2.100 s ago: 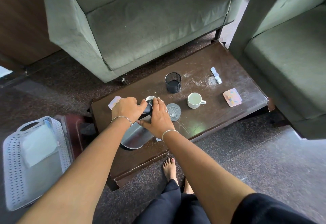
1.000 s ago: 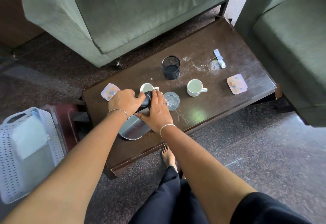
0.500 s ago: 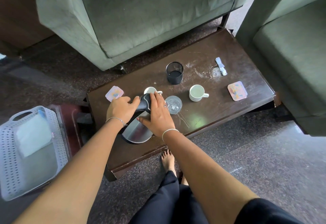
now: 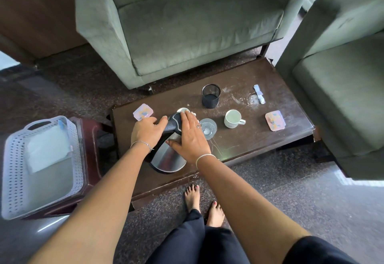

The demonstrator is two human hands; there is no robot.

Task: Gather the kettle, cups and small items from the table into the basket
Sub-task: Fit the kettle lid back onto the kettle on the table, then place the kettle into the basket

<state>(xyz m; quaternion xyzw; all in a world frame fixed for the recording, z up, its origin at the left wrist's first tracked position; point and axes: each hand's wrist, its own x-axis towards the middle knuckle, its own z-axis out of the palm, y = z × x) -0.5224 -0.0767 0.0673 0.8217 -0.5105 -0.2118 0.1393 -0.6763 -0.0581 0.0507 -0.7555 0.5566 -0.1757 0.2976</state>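
Note:
A steel kettle [image 4: 168,160] with a black handle and lid stands near the front left of the dark wooden table [image 4: 259,139]. My left hand [image 4: 145,131] grips the handle, thumb along its top. My right hand [image 4: 190,138] lies flat over the lid with straight fingers, thumb against the steel side. One white cup [image 4: 232,119] stands mid-table; a second white cup [image 4: 182,109] peeks out behind the kettle. A clear glass [image 4: 208,128] sits beside my right hand. The white perforated basket [image 4: 14,159] rests on a dark red stool at left.
A black mesh holder [image 4: 211,96], two pastel coasters [image 4: 143,112] [image 4: 274,120] and a paper sachet [image 4: 259,96] lie on the table. Green armchairs stand behind the table [image 4: 187,24] and at its right [image 4: 342,87]. A pale folded sheet [image 4: 47,151] lies in the basket. My bare feet [image 4: 203,201] are at the table's front.
Both hands stay on the kettle, which keeps its place on the table. My left hand has slid slightly left and down the handle. The camera has pulled back.

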